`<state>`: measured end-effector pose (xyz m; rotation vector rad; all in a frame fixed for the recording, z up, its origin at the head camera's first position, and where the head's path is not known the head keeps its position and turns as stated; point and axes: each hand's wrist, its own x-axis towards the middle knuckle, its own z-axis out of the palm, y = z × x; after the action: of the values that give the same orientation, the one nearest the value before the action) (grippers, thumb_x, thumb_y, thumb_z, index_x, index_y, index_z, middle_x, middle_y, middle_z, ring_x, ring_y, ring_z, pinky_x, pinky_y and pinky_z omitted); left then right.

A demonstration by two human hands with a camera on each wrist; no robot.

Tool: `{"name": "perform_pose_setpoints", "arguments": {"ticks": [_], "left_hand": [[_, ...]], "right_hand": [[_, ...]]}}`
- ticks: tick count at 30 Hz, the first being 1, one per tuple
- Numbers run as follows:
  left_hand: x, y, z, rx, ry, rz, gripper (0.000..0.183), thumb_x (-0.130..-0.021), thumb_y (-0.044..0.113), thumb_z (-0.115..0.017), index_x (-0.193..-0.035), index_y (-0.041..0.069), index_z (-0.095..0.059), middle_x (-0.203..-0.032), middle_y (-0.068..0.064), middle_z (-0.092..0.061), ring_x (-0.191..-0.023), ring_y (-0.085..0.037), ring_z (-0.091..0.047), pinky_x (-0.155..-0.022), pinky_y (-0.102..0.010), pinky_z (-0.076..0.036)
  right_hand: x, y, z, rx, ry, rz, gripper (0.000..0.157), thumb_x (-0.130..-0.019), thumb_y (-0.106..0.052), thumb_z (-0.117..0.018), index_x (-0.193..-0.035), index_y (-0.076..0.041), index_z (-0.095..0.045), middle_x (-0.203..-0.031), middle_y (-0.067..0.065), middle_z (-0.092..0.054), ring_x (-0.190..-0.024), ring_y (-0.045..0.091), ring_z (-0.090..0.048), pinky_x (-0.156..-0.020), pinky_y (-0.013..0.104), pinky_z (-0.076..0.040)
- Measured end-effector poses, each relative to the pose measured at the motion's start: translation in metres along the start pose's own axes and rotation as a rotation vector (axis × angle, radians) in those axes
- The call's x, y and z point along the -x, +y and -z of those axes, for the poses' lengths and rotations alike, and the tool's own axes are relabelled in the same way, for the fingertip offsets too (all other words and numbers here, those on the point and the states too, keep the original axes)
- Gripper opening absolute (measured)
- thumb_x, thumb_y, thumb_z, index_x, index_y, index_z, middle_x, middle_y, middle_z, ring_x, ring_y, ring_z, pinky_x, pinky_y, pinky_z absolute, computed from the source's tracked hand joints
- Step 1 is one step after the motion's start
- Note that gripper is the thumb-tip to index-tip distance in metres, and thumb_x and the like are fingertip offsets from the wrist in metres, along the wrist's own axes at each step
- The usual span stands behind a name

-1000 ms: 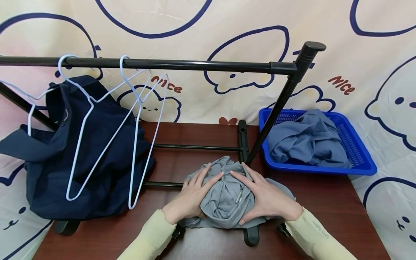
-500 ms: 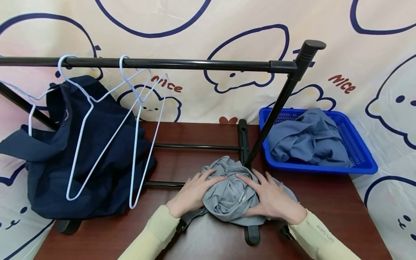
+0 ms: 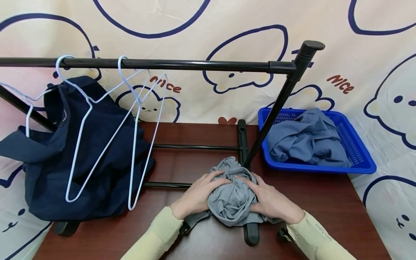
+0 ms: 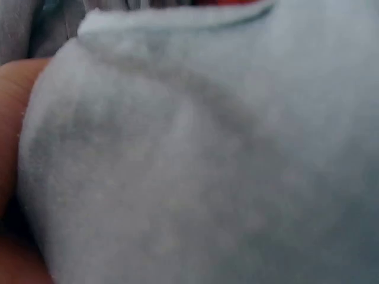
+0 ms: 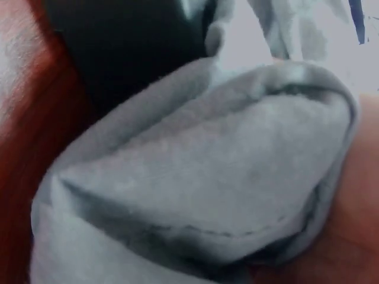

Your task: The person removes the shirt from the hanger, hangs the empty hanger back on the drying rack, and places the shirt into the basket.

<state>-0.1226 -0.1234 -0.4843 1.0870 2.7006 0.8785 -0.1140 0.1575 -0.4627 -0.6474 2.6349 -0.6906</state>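
Observation:
A grey garment (image 3: 232, 206) lies bunched into a round heap on the table, over the rack's right foot. My left hand (image 3: 196, 195) holds its left side, fingers bent over the top. From the right, my right hand (image 3: 276, 202) grips the other side, its thumb low on the cloth. A loose end of the garment trails beneath my left wrist. Close up, the left wrist view is filled by blurred grey cloth (image 4: 177, 160). A stitched fold (image 5: 225, 177) of the cloth shows in the right wrist view. The fingertips are partly hidden in the folds.
A black rack (image 3: 195, 65) spans the table (image 3: 201, 135). Pale blue hangers (image 3: 133, 151) hang from its bar at left, before a dark blue garment (image 3: 97, 144). Behind at right, a blue basket (image 3: 360, 144) contains a blue-grey cloth (image 3: 308, 141).
Both hands have drawn closer together, and the grey garment is squeezed into a smaller, tighter bundle. Its spread edges at left and right have been pulled inward.

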Motion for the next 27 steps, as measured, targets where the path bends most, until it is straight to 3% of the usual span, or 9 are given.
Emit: {"name": "perform_pose_setpoints", "arguments": {"ticks": [3, 9, 13, 19, 27], "left_hand": [[-0.001, 0.002, -0.003, 0.031, 0.025, -0.026, 0.052, -0.095, 0.031, -0.075, -0.143, 0.026, -0.057, -0.158, -0.007, -0.038, -0.139, -0.034, -0.041, -0.105, -0.058, -0.039], [-0.009, 0.009, 0.000, 0.065, 0.090, -0.091, 0.034, -0.099, 0.025, -0.070, -0.132, 0.025, -0.065, -0.155, -0.005, -0.043, -0.136, -0.029, -0.045, -0.106, -0.052, -0.040], [-0.017, 0.016, 0.002, 0.090, 0.128, -0.150, 0.028, -0.100, 0.022, -0.068, -0.128, 0.025, -0.067, -0.152, -0.004, -0.046, -0.137, -0.024, -0.045, -0.108, -0.050, -0.038], [-0.030, 0.026, 0.007, 0.150, 0.232, -0.255, 0.024, -0.100, 0.017, -0.068, -0.123, 0.021, -0.068, -0.150, -0.006, -0.047, -0.136, -0.021, -0.046, -0.109, -0.044, -0.039], [-0.051, 0.049, 0.014, 0.196, 0.372, -0.356, 0.022, -0.099, 0.017, -0.069, -0.121, 0.017, -0.068, -0.149, -0.006, -0.048, -0.142, -0.021, -0.040, -0.113, -0.040, -0.034]], "right_hand": [[0.000, -0.002, 0.001, -0.029, -0.003, 0.012, 0.084, -0.085, -0.032, -0.083, -0.156, -0.040, -0.039, -0.156, 0.025, -0.029, -0.100, 0.042, -0.064, -0.082, 0.055, -0.051], [0.005, -0.003, 0.006, -0.028, 0.061, 0.091, 0.070, -0.089, -0.025, -0.081, -0.151, -0.029, -0.050, -0.150, 0.025, -0.043, -0.125, 0.045, -0.053, -0.092, 0.059, -0.049], [0.009, -0.003, 0.015, -0.033, 0.106, 0.144, 0.061, -0.091, -0.015, -0.079, -0.147, -0.023, -0.056, -0.144, 0.019, -0.052, -0.127, 0.038, -0.054, -0.095, 0.054, -0.049], [0.013, -0.002, 0.037, -0.107, 0.168, 0.222, 0.050, -0.093, -0.012, -0.076, -0.139, -0.026, -0.062, -0.141, 0.005, -0.056, -0.128, 0.028, -0.053, -0.098, 0.048, -0.048], [0.030, -0.006, 0.076, -0.097, 0.268, 0.266, 0.043, -0.096, -0.016, -0.074, -0.135, -0.030, -0.066, -0.138, 0.001, -0.058, -0.125, 0.027, -0.055, -0.092, 0.051, -0.050]]}}
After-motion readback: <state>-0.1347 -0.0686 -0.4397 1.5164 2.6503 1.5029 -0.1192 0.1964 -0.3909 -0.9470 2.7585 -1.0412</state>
